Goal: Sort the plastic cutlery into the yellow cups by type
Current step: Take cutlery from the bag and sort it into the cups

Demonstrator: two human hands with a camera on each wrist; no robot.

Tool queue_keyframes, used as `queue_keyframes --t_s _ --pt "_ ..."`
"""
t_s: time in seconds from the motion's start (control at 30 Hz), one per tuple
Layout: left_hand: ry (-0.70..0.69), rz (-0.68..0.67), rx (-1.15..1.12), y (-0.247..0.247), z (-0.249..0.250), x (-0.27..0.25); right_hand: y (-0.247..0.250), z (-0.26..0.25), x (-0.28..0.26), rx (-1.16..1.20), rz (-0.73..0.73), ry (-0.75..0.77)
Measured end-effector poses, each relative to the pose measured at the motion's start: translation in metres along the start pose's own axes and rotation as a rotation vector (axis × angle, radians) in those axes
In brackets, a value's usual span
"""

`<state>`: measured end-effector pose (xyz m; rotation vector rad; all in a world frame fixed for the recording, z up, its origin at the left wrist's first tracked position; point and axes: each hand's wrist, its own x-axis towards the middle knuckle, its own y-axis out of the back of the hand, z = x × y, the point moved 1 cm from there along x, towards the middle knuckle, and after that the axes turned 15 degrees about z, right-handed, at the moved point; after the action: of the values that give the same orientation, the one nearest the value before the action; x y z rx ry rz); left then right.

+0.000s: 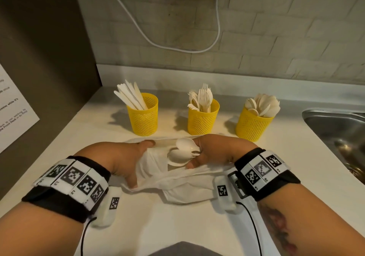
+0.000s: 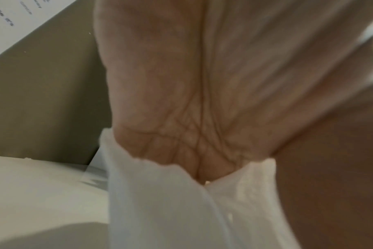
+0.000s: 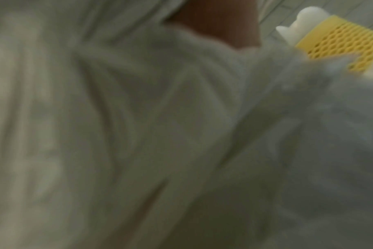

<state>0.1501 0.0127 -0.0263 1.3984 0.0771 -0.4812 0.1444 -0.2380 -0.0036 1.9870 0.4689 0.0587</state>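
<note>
Three yellow mesh cups stand in a row at the back of the counter: the left cup (image 1: 143, 117) holds knives, the middle cup (image 1: 202, 120) forks, the right cup (image 1: 251, 125) spoons. In front of them my left hand (image 1: 136, 157) grips the edge of a thin white plastic bag (image 1: 177, 184) and holds it open. My right hand (image 1: 199, 157) pinches two white spoons (image 1: 182, 149) at the bag's mouth, with what looks like fork tines beside them. The left wrist view shows my palm (image 2: 202, 101) against the bag (image 2: 160, 202). The right wrist view is mostly blurred bag (image 3: 138, 118), with a yellow cup (image 3: 341, 42) beyond.
A steel sink (image 1: 339, 137) is sunk into the counter (image 1: 177, 222) at the right. A dark panel with a printed sheet (image 1: 11, 113) closes the left side. A white cable (image 1: 197, 50) hangs on the tiled back wall.
</note>
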Motion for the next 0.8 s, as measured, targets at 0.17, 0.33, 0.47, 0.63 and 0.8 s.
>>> queue_keyframes --t_s 0.17,0.33,0.47,0.63,0.8 --pt "-0.093 0.055 -0.304 0.012 0.002 -0.009 0.001 0.002 0.000 0.007 0.037 -0.032" --pt "-0.174 0.238 -0.399 0.019 0.017 -0.006 -0.008 -0.008 0.004 -0.029 0.059 0.019" --pt "-0.124 0.225 -0.127 0.016 0.012 0.001 -0.008 -0.007 0.002 -0.113 0.050 0.047" --pt "-0.055 0.152 0.134 0.021 0.002 -0.002 0.005 -0.002 -0.002 -0.075 0.050 0.037" --pt "-0.113 0.051 0.084 0.016 0.009 -0.004 0.016 0.002 -0.006 0.198 0.151 0.025"
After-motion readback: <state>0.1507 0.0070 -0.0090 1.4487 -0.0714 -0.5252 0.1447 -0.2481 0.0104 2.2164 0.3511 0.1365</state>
